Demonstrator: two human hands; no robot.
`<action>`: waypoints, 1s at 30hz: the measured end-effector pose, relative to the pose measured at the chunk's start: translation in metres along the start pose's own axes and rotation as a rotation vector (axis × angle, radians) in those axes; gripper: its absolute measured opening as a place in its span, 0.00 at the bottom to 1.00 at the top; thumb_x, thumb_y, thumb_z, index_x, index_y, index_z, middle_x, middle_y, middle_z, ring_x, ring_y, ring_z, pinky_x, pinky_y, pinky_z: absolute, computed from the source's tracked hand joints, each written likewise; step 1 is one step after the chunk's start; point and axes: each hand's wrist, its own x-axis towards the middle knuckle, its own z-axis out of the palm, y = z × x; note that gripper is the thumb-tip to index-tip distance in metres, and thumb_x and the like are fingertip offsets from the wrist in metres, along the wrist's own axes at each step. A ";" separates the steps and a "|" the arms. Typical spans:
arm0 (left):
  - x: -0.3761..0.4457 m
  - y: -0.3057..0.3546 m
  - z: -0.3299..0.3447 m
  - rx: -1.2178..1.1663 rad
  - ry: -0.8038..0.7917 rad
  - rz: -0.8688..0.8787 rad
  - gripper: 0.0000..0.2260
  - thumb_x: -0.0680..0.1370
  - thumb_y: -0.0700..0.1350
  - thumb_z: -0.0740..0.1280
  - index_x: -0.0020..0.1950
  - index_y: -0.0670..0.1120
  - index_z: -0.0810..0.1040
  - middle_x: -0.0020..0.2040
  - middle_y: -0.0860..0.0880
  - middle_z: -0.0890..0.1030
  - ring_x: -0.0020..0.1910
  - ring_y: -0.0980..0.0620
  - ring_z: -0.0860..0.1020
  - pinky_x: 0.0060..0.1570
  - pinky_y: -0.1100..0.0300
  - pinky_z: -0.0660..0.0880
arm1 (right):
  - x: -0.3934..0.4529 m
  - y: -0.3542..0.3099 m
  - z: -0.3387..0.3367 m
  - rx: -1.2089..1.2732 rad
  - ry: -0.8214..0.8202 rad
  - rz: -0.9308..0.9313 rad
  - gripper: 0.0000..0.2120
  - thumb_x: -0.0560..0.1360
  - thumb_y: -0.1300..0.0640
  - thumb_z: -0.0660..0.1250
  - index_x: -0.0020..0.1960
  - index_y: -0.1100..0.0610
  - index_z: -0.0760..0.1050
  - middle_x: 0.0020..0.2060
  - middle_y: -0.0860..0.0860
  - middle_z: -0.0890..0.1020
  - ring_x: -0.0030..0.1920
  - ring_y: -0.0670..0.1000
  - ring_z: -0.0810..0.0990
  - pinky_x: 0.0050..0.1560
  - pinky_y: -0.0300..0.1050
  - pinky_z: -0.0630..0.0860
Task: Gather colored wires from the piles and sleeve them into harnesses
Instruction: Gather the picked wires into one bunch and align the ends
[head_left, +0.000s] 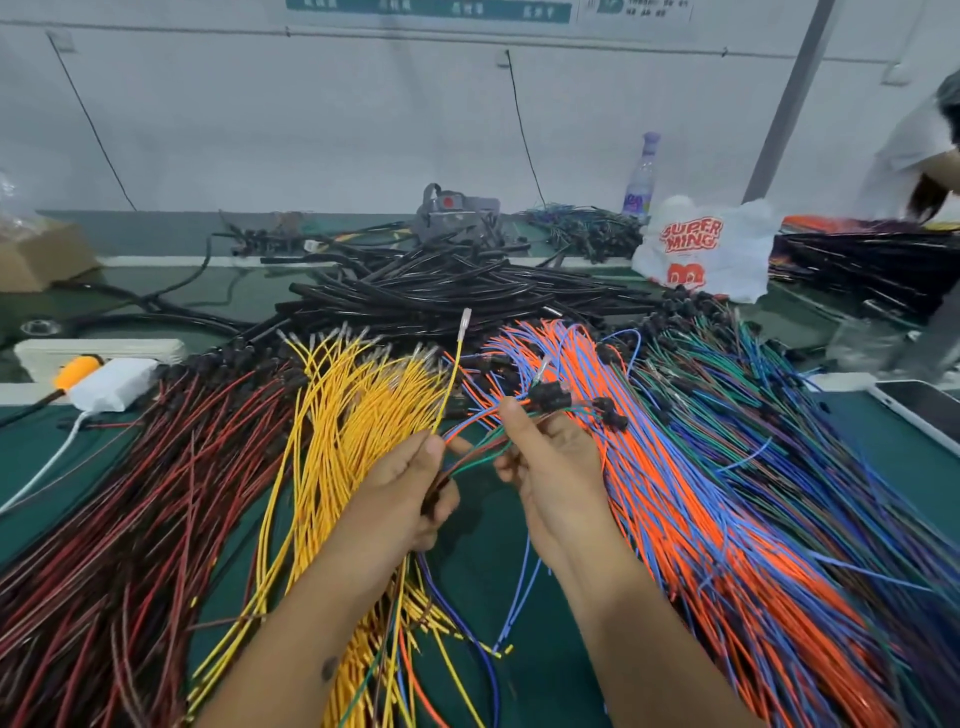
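Note:
My left hand (410, 488) grips a small bundle of gathered wires, and one yellow wire (451, 374) with a metal terminal stands up from its fingers. My right hand (550, 467) pinches red, green, orange and blue wires that end in black connectors (553, 397) just above it. Both hands hover over the green table (483, 551). Around them lie a dark red wire pile (130, 499), a yellow wire pile (353, 415), an orange-and-blue wire pile (675, 467) and a green-and-blue wire pile (810, 431). Black sleeve tubes (441, 296) are heaped behind the piles.
A white charger with an orange plug (98, 382) lies at the left, a cardboard box (36, 260) behind it. A printed plastic bag (706, 249) and a bottle (641, 179) stand at the back right. Another person (919, 166) works at the far right near a phone (924, 410).

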 end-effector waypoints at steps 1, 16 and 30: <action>0.000 0.000 0.000 -0.020 0.019 0.018 0.15 0.75 0.57 0.58 0.46 0.50 0.80 0.27 0.48 0.69 0.21 0.56 0.57 0.22 0.67 0.55 | 0.000 0.002 0.000 0.007 -0.022 -0.009 0.10 0.66 0.55 0.72 0.37 0.56 0.71 0.25 0.48 0.75 0.24 0.45 0.72 0.26 0.35 0.68; 0.006 -0.002 -0.003 -0.160 0.135 0.039 0.17 0.82 0.54 0.54 0.38 0.52 0.76 0.26 0.45 0.74 0.18 0.58 0.57 0.20 0.70 0.56 | -0.002 -0.002 0.002 -0.097 -0.160 0.006 0.15 0.76 0.70 0.62 0.43 0.54 0.83 0.38 0.50 0.85 0.34 0.45 0.78 0.33 0.36 0.70; 0.005 -0.009 0.003 0.103 0.118 0.060 0.14 0.83 0.52 0.54 0.42 0.54 0.75 0.27 0.47 0.73 0.20 0.57 0.59 0.20 0.67 0.57 | 0.003 0.003 -0.003 -0.024 -0.085 -0.006 0.08 0.77 0.67 0.65 0.48 0.55 0.79 0.35 0.52 0.84 0.30 0.45 0.75 0.29 0.34 0.70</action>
